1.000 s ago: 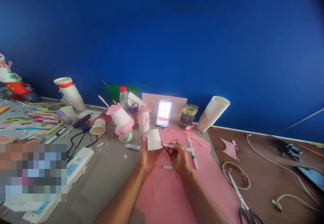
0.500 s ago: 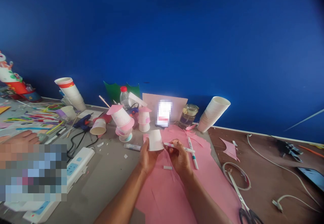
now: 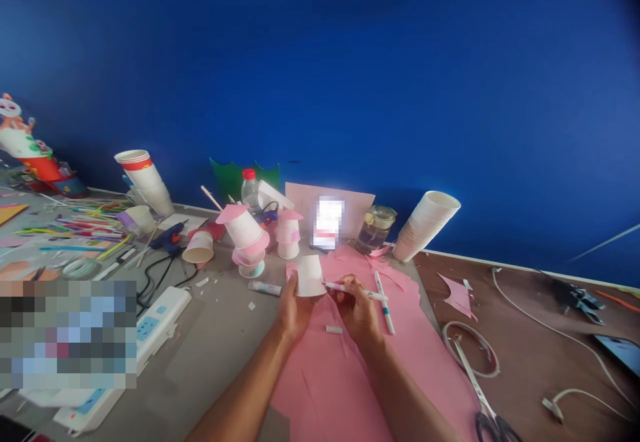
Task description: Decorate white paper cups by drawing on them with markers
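"What's the pose?"

"The left forearm (image 3: 245, 382) and right forearm (image 3: 403, 382) are bare, slanting inward as they reach forward."

"And at the ends?"

"The left hand (image 3: 296, 312) grips, its thumb pointing up. The right hand (image 3: 359, 305) curls in a pinch, near the left with a gap between."

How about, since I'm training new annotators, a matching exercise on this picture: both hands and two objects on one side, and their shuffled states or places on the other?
Things:
1. Left hand
2. Right hand
3. Scissors
4. Clear bottle

States or places:
A. Topped with a red cap
B. Holding a marker
C. Blades overlapping a tape roll
D. Holding a white paper cup

Right pairs: 1-D, 2-B, 3-C, 4-A
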Demonstrator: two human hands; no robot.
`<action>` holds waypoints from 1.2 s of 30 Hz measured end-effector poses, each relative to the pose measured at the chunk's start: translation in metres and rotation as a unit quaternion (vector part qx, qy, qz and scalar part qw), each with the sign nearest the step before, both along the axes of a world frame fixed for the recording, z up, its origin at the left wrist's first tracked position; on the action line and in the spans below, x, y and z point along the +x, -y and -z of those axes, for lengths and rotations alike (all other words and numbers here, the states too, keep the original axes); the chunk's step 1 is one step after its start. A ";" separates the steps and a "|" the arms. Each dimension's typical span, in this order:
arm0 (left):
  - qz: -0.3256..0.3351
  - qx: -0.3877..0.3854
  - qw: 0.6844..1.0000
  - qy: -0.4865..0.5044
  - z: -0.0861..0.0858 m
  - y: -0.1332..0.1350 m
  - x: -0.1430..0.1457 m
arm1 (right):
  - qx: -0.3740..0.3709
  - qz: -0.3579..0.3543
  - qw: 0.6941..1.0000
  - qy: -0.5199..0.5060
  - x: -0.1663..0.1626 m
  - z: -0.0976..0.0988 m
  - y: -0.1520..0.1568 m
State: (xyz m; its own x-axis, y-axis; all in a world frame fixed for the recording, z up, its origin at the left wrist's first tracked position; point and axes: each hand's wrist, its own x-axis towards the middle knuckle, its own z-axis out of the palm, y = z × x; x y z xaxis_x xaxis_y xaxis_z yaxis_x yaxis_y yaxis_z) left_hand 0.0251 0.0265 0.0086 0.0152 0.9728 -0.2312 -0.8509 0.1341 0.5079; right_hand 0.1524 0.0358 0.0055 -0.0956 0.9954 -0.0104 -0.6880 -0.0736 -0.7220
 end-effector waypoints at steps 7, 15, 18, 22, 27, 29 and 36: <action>0.012 -0.008 0.999 0.029 0.002 -0.001 -0.004 | -0.017 -0.006 1.000 -0.002 0.003 0.004 -0.003; 0.015 0.003 0.999 0.039 -0.001 -0.001 -0.002 | -0.020 -0.016 0.999 -0.023 0.004 -0.003 -0.001; -0.003 0.003 1.000 0.012 0.001 -0.001 0.000 | 0.001 -0.016 1.000 -0.016 0.003 -0.005 0.000; -0.017 0.002 1.000 -0.002 0.003 -0.001 0.002 | 0.015 -0.008 1.000 0.002 0.002 -0.006 0.000; -0.022 -0.004 1.000 -0.012 0.001 0.000 0.003 | 0.027 -0.006 1.000 0.013 0.001 -0.003 0.001; -0.027 -0.004 1.000 -0.013 0.001 0.000 0.003 | 0.024 -0.008 1.000 0.012 0.001 -0.001 0.001; -0.032 -0.003 0.999 -0.008 0.005 -0.001 0.001 | 0.019 -0.003 1.000 0.012 0.000 0.005 0.000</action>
State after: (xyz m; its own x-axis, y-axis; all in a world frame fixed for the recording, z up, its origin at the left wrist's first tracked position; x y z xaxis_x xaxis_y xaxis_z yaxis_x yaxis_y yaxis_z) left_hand 0.0263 0.0278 0.0036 -0.0508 0.9703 -0.2364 -0.8501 0.0823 0.5202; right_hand 0.1523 0.0359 0.0009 -0.1021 0.9945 0.0254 -0.6706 -0.0500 -0.7401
